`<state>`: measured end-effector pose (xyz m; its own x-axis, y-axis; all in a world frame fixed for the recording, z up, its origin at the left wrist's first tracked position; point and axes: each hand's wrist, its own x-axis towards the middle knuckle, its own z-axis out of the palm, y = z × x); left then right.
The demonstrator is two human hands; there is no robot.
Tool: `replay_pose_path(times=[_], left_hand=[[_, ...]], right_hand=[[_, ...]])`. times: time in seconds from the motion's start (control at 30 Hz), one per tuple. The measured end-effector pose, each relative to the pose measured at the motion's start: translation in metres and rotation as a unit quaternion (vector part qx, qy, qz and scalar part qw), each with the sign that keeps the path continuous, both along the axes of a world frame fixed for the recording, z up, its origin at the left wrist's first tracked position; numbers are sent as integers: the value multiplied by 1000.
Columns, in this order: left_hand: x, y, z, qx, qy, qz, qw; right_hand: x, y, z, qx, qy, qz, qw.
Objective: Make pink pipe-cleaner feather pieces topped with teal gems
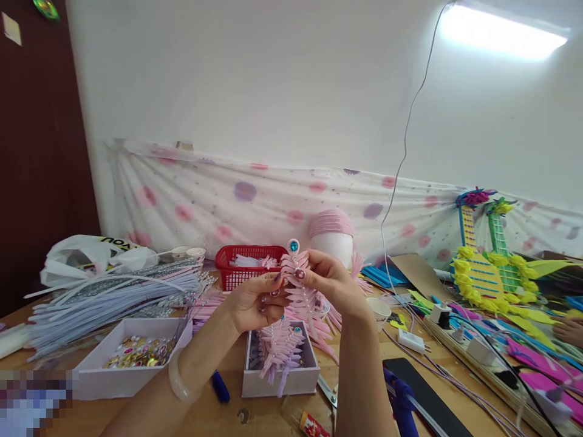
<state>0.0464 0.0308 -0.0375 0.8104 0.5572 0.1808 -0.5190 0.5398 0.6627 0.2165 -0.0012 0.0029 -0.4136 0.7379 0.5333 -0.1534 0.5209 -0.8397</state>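
Both hands are raised over the middle of the table around a pink feather-like pipe cleaner ornament (301,298) with a blue gem in a pale ring at its top. My left hand (259,301) pinches its left edge between thumb and fingers. From the right, my right hand (334,280) grips it near the top, thumb across its front. Below them stands a white box (280,388) with similar pink ornaments (279,346) heaped in it. To the left, another white box (107,383) holds gold-rimmed gems and beads (141,352).
A red basket (230,279) stands behind my hands, near a pink-wrapped white form (334,246). Pale pipe cleaners (113,303) lie left. A blue glue gun (401,397), scissors (327,391), a lighter (312,425) and a power strip (483,379) lie nearer. Another person's hand (569,331) shows far right.
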Motion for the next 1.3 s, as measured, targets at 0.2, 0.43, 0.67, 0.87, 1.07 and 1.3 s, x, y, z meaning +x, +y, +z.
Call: replay_pose_path(times=[0.2, 0.43, 0.67, 0.87, 1.07, 1.3], left_hand=[[2, 1, -3, 20, 5, -18, 1000], [2, -1, -3, 35, 18, -30, 999], [3, -4, 0, 2, -7, 1, 1000], [7, -3, -4, -40, -35, 28, 998], [10, -7, -4, -77, -42, 45, 995], [7, -8, 0, -90, -28, 51, 994]], right_hand=[[-3, -3, 2, 8, -6, 6, 1000], [-1, -2, 0, 1, 9, 35, 999], [-1, -1, 0, 3, -4, 19, 1000], [-2, 0, 1, 8, 13, 2, 1000], [-1, 3, -2, 4, 7, -36, 999], [-3, 1, -1, 12, 16, -29, 999]])
